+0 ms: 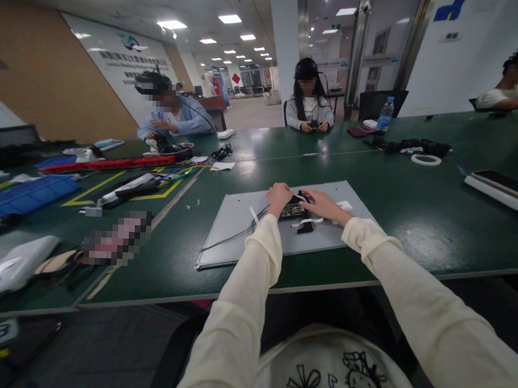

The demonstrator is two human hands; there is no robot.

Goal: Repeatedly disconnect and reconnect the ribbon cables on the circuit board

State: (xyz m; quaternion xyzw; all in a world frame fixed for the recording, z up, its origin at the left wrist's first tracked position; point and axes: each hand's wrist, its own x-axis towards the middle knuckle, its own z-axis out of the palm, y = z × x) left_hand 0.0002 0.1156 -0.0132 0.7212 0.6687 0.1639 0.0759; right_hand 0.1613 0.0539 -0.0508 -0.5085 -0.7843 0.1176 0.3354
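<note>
A light grey flat panel (227, 230) lies on the table in front of me. On its middle sits a small green circuit board (291, 210) with black parts. My left hand (279, 197) is closed at the board's left side, fingers curled; what they grip is hidden. From the right, my right hand (322, 205) reaches in, thumb and fingers around a small black piece (302, 196) at the board's upper right. A white strip (308, 222) and a black strip (304, 228) lie just below the board. A thin grey cable (226, 240) runs from my left hand to the panel's left edge.
The green table (433, 230) extends all round. On the left lie a blue basket (31, 194), a red bar (110, 164), a pink phone-like object (120, 236) and a white device (18, 266). A bottle (385, 115) and a white ring (426, 160) stand farther right. Several people sit around the table.
</note>
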